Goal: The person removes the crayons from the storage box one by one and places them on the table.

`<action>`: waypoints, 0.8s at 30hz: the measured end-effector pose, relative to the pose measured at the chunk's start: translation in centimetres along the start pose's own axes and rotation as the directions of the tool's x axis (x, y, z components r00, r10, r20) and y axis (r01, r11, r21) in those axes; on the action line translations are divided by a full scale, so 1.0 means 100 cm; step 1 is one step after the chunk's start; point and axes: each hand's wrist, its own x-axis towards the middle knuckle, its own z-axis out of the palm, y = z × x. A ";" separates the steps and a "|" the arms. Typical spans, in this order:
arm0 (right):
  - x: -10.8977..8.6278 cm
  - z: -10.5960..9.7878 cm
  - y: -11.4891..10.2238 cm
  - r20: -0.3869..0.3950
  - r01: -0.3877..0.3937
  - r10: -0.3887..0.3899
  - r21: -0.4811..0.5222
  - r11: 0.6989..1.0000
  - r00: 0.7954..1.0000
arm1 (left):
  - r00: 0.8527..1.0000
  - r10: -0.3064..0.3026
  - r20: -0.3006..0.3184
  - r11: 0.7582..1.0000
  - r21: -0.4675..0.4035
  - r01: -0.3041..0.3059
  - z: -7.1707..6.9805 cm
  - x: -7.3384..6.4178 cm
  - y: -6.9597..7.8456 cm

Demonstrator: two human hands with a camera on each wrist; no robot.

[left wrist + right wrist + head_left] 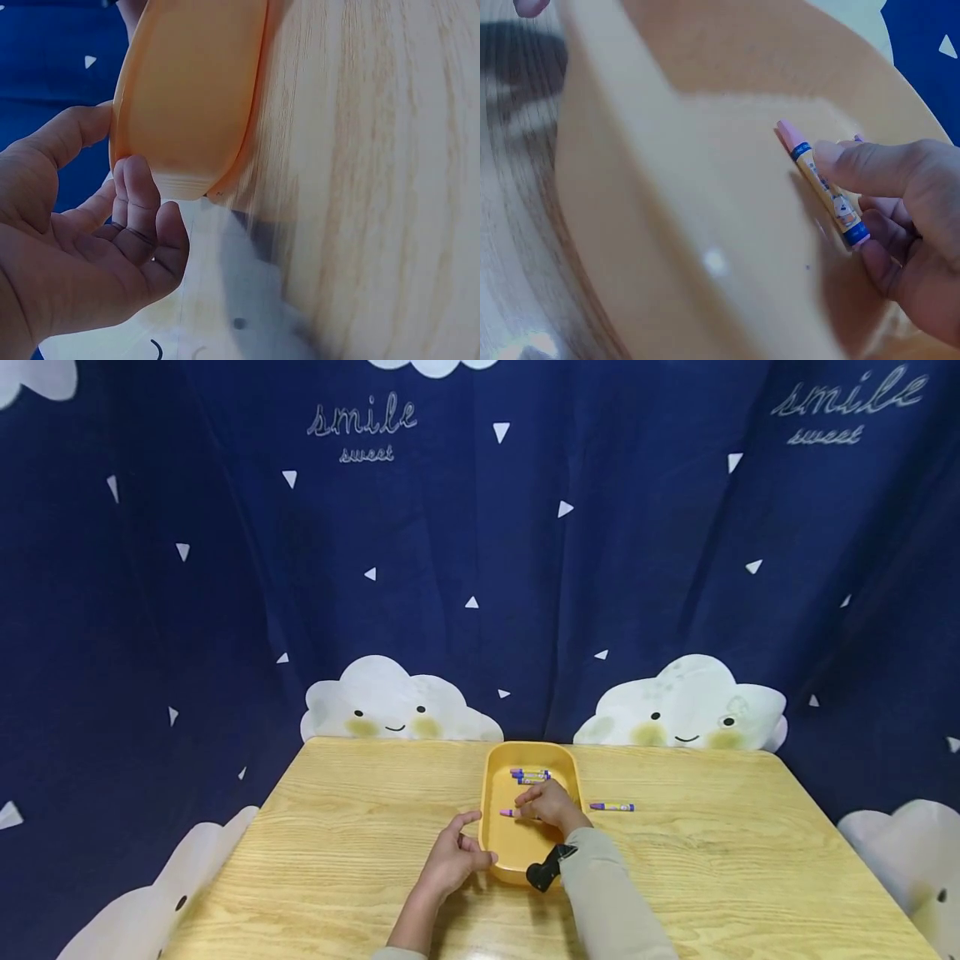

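Observation:
A yellow plastic tray (pixel 525 852) stands on the table, its rim (pixel 652 180) blurred and close in the right wrist view. Inside it, my right hand (pixel 551 803) pinches a pink crayon (pixel 829 195) with a yellow and blue wrapper, thumb on one side and fingertips on the other. The crayon is low over the tray's floor; whether it touches is unclear. My left hand (pixel 97 240) holds the tray's left side, thumb over the rim and curled fingers against the outer wall. A small group of purple-tipped crayons (pixel 531 773) lies at the tray's far end.
To the right of the tray, another purple-tipped crayon (pixel 612 807) lies on the wooden table (pixel 360 827). Behind the table hangs a dark blue curtain (pixel 420 552) with clouds and white triangles. A black strap mount (pixel 551 867) sits on my right wrist.

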 end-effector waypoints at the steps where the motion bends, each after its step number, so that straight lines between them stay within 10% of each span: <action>1: 0.000 0.001 0.001 -0.006 0.007 -0.007 -0.008 1.000 1.000 | 1.000 -0.003 0.001 1.000 0.001 0.003 0.000 0.000 0.000; 24: 0.001 -0.007 -0.005 0.052 0.087 -0.078 -0.203 0.975 0.996 | 1.000 0.008 -0.007 1.000 -0.023 -0.008 0.002 -0.001 0.002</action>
